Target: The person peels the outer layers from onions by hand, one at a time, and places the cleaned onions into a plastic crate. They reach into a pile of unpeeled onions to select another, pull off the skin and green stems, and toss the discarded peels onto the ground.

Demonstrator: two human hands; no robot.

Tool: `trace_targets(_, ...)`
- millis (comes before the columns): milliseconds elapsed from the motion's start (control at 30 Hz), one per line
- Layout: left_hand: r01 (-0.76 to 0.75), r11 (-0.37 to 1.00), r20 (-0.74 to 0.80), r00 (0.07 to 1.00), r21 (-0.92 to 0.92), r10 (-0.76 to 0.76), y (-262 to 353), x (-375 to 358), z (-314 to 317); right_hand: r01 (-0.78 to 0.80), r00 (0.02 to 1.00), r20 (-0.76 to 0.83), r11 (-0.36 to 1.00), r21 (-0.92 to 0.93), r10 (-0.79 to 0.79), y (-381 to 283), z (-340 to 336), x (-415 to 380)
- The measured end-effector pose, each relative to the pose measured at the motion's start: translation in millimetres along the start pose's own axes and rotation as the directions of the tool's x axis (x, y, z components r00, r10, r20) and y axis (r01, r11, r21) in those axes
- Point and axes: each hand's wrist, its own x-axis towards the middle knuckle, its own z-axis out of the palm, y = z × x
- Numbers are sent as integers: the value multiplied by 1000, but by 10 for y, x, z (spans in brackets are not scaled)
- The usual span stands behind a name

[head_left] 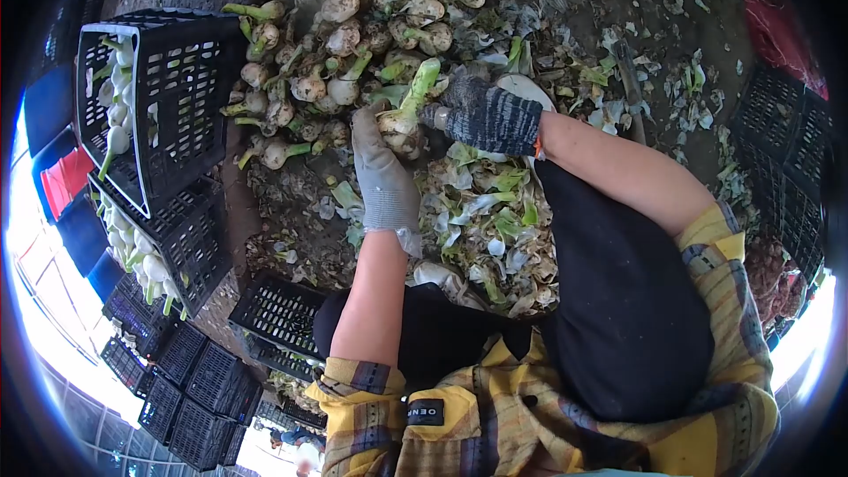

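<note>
A soiled bulb with a thick green stalk, like an onion or fresh garlic, is held up between both hands. Around its left side and underside wraps my left hand, in a pale grey knitted glove. My right hand, in a dark mottled glove, has its fingers curled against the bulb's right side near the stalk base. Whether those fingers also grip a tool or a piece of skin is hidden. Just beyond lies a heap of similar unpeeled bulbs.
Black plastic crates on the left hold clean white bulbs; the nearer one stands beside the heap. Peeled skins and leaf scraps cover the ground between my legs. More crates stand at right, below a red bag.
</note>
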Motion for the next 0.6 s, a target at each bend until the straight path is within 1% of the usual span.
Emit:
trace_targets(33, 149, 973, -17, 988, -174, -154, 52, -23, 34, -40, 998, 55, 999, 22, 39, -6, 4, 2)
trace_targets(67, 211, 955, -4, 976, -209, -217, 66, -14, 37, -82, 991, 110, 996, 42, 77, -9, 9, 3)
trace_targets(133, 331, 903, 26, 941, -273, -337, 93, 23, 14, -162, 983, 105, 979, 127, 149, 2, 45, 17)
trace_targets(167, 348, 893, 89, 937, -285, -337, 87, 34, -11, -201, 977, 104, 965, 168, 185, 18, 65, 23)
trace_targets(233, 384, 871, 216, 919, -305, -330, 85, 42, -36, -147, 988, 49, 989, -18, 147, 88, 159, 17)
trace_targets(267, 218, 958, 141, 971, -188, -193, 67, 17, -11, -122, 992, 24, 986, -112, 125, 117, 199, 6)
trace_targets(300, 46, 997, 86, 995, -56, -41, 76, -42, 77, -133, 991, 25, 988, -81, 135, 104, 130, 27)
trace_targets(333, -122, 989, 52, 992, 86, 118, 68, -87, 140, -144, 989, 25, 988, -49, 145, 86, 36, 33)
trace_targets(367, -225, 970, 75, 973, 91, 218, -3, -53, 134, -154, 988, 27, 988, -17, 155, 65, -33, 40)
trace_targets(400, -325, 941, 98, 944, 93, 316, -14, -38, 161, -207, 977, 40, 978, -33, 208, 55, -51, 46)
trace_targets(467, -81, 996, 59, 995, 44, 79, 30, -74, 115, -307, 948, 63, 949, -67, 311, 33, -56, 60)
trace_targets(500, 56, 993, 138, 990, -105, -41, 49, -50, 76, -249, 967, 16, 961, -117, 253, 25, -45, 47)
trace_targets(533, 201, 949, 231, 962, -241, -145, 73, -11, 26, -191, 982, -26, 967, -170, 189, 25, -26, 30)
trace_targets(567, 348, 868, 334, 914, -355, -230, 81, 11, -1, -135, 990, -64, 965, -223, 124, 23, -9, 19)
trace_targets(600, 339, 881, 347, 912, -330, -221, 69, 18, -6, -145, 989, -52, 968, -206, 138, 24, 6, 19)
